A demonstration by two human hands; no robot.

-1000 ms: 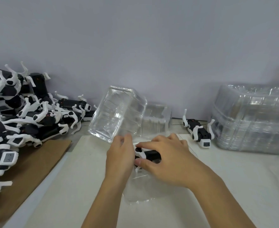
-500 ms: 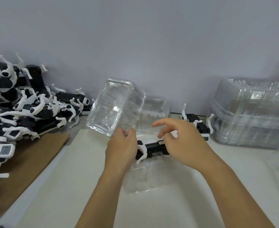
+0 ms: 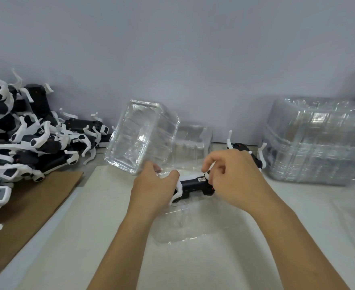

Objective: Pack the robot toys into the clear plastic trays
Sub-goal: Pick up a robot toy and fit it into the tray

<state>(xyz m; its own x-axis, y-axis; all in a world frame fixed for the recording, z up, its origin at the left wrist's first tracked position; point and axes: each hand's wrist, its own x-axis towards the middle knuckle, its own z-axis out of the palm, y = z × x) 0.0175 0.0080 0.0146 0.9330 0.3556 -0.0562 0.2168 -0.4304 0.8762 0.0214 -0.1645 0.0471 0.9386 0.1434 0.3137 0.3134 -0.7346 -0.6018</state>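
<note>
robot toy (image 3: 195, 185) (one) between two hands, left hand (image 3: 153, 189), right hand (image 3: 235, 181).

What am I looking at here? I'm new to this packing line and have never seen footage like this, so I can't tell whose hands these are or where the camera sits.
There is one picture, taken by a wide-angle camera worn on a person's head, looking forward and down. No machine is involved: the two bare arms are that person's own.

The left hand holds the edge of a clear plastic tray whose hinged lid stands tilted open. A black and white robot toy lies in the tray, and the right hand has its fingers curled at the toy's end; whether they actually pinch it is hard to tell.

On the white table, a pile of robot toys sits at the left, partly on brown cardboard. One more toy lies behind the hands, and a stack of empty trays stands at the right.
</note>
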